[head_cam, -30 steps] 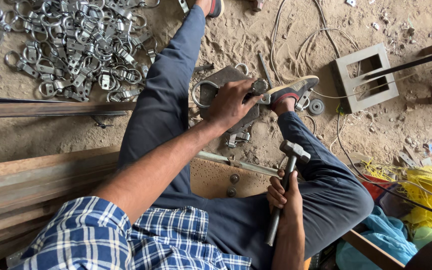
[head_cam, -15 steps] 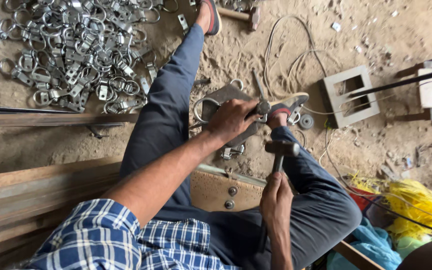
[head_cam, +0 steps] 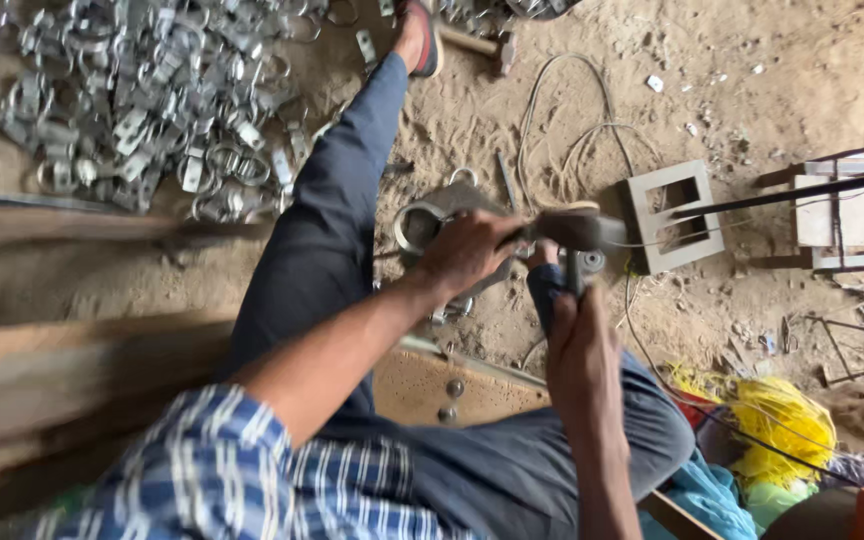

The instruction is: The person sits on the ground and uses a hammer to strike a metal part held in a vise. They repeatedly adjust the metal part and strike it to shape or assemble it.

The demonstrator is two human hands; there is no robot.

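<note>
Hammer [head_cam: 574, 250] beside grey block [head_cam: 674, 215]

hammer [head_cam: 574, 240] swung down onto the metal piece [head_cam: 442, 215], right hand [head_cam: 577, 335] lowered

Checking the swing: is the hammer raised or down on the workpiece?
Down. The hammer head, gripped by the right hand, sits low beside the metal piece under the left hand; contact blurred.

We find open sandy ground [head_cam: 782, 90] ahead on our right, while the pile of metal clamps [head_cam: 152, 100] blocks the left, loose white wire [head_cam: 552, 130] and a grey square frame [head_cam: 674, 215] crowd the workpiece.
</note>
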